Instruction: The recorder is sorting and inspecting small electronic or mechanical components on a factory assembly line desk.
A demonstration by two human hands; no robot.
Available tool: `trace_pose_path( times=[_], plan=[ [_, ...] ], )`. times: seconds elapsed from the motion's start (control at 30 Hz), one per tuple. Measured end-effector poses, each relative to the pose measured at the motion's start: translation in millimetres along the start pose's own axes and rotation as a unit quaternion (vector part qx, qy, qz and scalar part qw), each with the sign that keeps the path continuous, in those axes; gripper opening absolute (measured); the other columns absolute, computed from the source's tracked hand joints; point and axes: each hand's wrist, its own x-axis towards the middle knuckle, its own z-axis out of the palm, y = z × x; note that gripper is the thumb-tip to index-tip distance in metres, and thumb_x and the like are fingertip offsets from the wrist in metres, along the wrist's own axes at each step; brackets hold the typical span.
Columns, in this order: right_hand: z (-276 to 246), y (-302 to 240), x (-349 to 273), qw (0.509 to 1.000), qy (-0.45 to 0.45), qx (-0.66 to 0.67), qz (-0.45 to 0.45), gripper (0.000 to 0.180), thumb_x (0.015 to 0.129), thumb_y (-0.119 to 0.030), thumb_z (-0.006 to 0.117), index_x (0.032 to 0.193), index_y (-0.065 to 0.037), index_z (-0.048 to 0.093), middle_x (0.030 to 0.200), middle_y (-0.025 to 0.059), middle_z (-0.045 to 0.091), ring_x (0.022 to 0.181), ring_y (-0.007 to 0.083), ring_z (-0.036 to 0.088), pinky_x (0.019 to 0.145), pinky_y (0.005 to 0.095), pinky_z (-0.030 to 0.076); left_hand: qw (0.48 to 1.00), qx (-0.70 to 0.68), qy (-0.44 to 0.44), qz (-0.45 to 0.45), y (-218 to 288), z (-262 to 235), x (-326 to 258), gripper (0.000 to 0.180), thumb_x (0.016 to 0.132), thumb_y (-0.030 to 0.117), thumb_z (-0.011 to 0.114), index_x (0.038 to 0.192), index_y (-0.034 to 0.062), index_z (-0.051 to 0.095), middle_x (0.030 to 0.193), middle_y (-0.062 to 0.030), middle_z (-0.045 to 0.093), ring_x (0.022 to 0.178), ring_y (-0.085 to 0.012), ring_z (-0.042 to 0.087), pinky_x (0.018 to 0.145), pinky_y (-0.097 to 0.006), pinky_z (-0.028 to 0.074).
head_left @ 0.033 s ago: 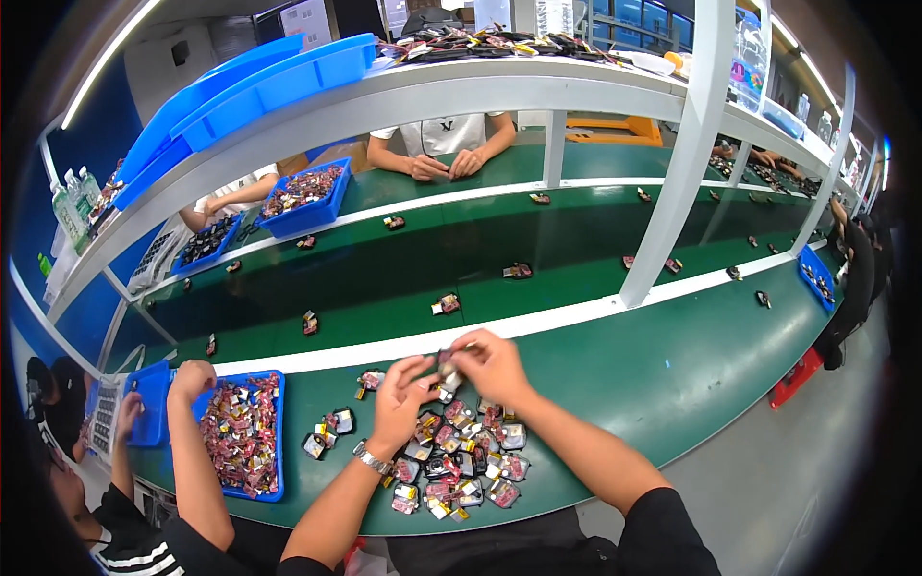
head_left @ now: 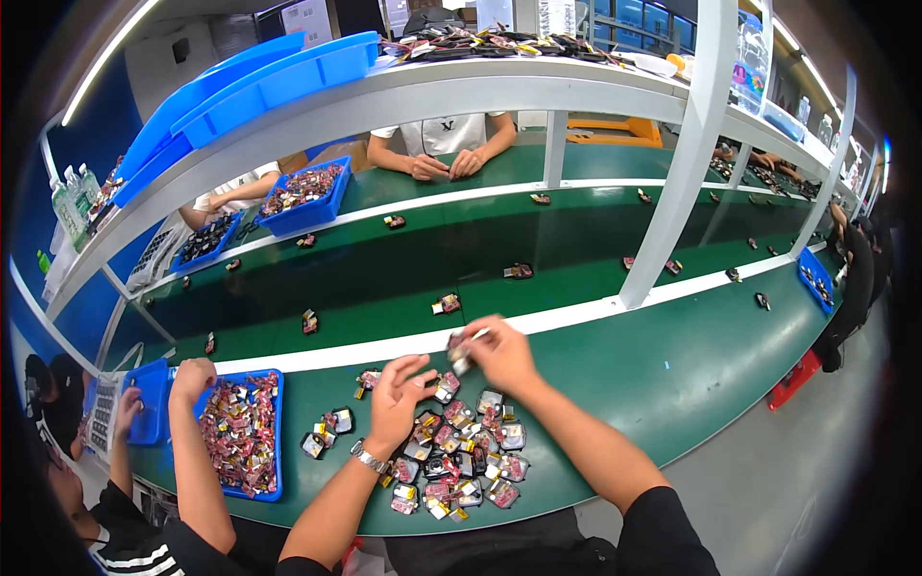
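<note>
Module, too blurred to read, pinched in right grip; left grip released beside module pile.

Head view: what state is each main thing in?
Bare right hand: closed, pinching.
Small dark-and-white electronic unit: pinched in that hand.
Bare left hand: open, apparently empty.
Silver metal wristwatch: strapped on.
Red-and-black electronic units: loosely heaped.
Blue rectangular plastic tray left of the heap: full of red parts.

The small devices look partly glossy plastic, the green tabletop smooth and shiny, the watch metal.
</note>
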Motion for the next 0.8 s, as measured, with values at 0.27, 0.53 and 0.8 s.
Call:
trace_pose_path(
  times=[0.27,0.53,0.8],
  plan=[
    [-102,29,84,0.940,0.095,-0.328,0.009,0.017,0.078,-0.007,0.071,0.094,-0.001,0.066,0.090,0.0097,0.068,0.070,0.0174,0.065,0.067,0.0314,0.053,0.997,0.073,-0.022,-0.009,-5,-16,3,0.024,0.094,0.004,0.052,0.116,-0.0037,0.051,0.117,-0.0170,0.061,0.103,-0.0245,0.064,0.081,-0.031,0.056],
    [-134,45,122,0.892,0.070,-0.443,-0.049,0.048,0.075,-0.012,0.073,0.121,-0.006,0.060,0.121,0.0113,0.061,0.109,0.0301,0.054,0.097,0.0383,0.044,0.996,0.073,-0.034,-0.037,-7,-17,6,0.019,0.093,0.004,0.053,0.110,-0.0040,0.055,0.110,-0.0151,0.065,0.098,-0.0204,0.065,0.077,-0.029,0.055],
    [-106,22,98,0.949,0.115,-0.288,-0.062,0.057,0.069,-0.009,0.076,0.124,-0.010,0.059,0.113,0.0061,0.065,0.095,0.0211,0.058,0.080,0.0327,0.048,0.998,0.057,-0.023,-0.023,-7,-25,7,0.020,0.094,0.005,0.054,0.111,-0.0041,0.055,0.107,-0.0147,0.065,0.091,-0.0177,0.065,0.074,-0.028,0.054]
  ],
)
